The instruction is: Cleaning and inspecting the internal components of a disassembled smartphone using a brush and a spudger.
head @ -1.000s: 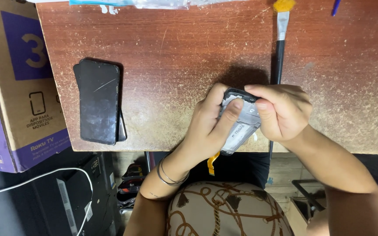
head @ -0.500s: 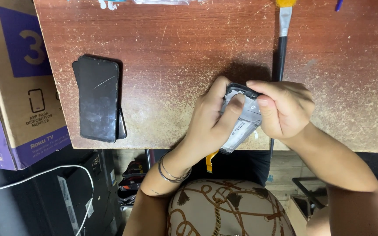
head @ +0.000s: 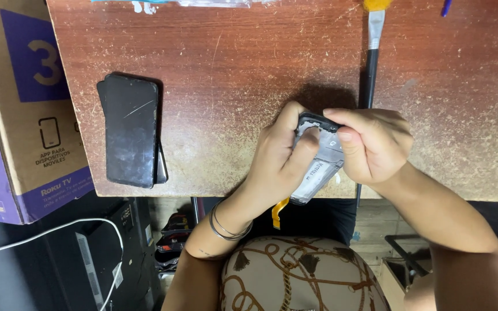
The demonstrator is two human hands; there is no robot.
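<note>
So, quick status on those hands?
Left hand and right hand both grip phone frame. Orange ribbon cable dangles. Nothing in the way.

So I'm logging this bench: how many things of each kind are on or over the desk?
Phones lying flat, stacked: 2
Phone frame held in both hands: 1
Brush: 1
Cardboard box beside the desk: 1
Total: 5
</note>
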